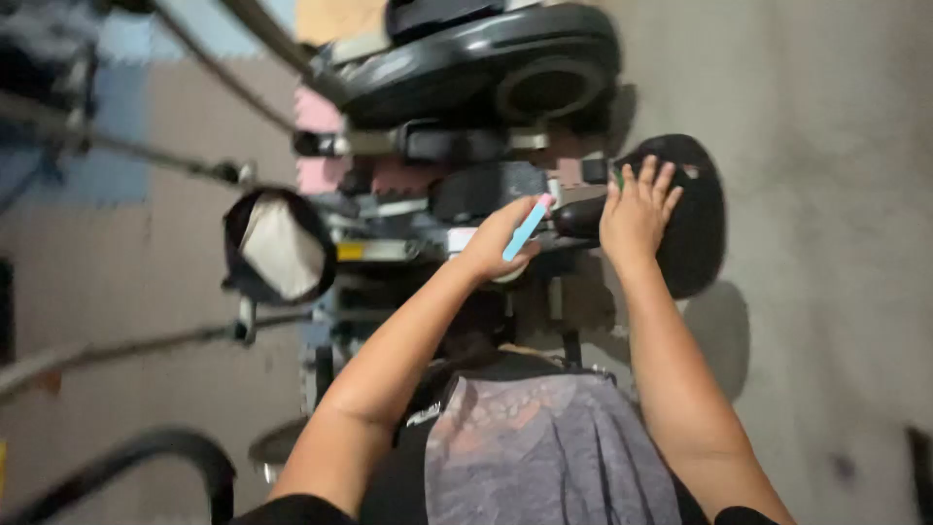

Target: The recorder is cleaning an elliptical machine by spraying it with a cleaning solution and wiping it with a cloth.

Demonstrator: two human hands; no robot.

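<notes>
My exercise machine's black plastic housing [466, 58] looks glossy, its frame tubes [146, 156] bare metal, the black seat [695, 219] matt, the floor [826, 146] rough concrete.

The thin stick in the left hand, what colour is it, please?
Light blue with a pink tip, the stick shows in the head view.

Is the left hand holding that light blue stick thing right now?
Yes, the left hand grips the light blue stick with a pink tip, while the right hand rests on the black seat.
</notes>
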